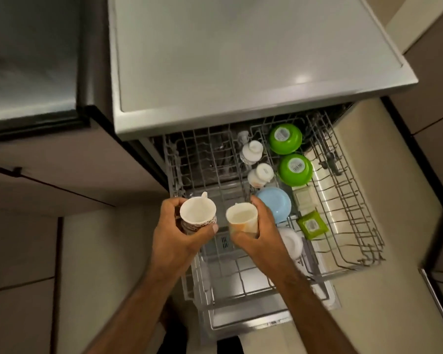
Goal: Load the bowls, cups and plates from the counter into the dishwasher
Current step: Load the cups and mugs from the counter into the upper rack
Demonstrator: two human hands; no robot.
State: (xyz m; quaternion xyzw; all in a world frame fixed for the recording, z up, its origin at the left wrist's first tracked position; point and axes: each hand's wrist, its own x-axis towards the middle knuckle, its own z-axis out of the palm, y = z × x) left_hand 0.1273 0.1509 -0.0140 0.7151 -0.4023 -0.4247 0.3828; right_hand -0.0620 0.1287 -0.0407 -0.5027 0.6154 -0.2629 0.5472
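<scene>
The left hand [179, 233] grips a white ceramic cup with a red-brown pattern on its outside [198, 212], fingers curled round its far side and thumb pressed on the near side. The cup's mouth faces up and its handle points away from the person. Just beside it, the right hand [260, 231] is wrapped round a second white cup with a pale orange outside [241, 217], also mouth up. Both cups are held above the front left part of the grey wire upper rack [343, 190], which is pulled out from under the flat grey dishwasher top [241, 60]. The left half of this rack shows only bare wire. Down its middle, upside down, sit two small white cups [252, 152] [261, 175], a light blue bowl [275, 204] and – partly hidden by the right wrist – a white bowl [290, 242]. Right of these stand two upturned bright green bowls with labels on their bases [285, 139] [295, 169], then a cream square dish [303, 199] and a green square dish [312, 224]. Below the forearms lies a pale wire lower rack [241, 277] over the open door [241, 325].
</scene>
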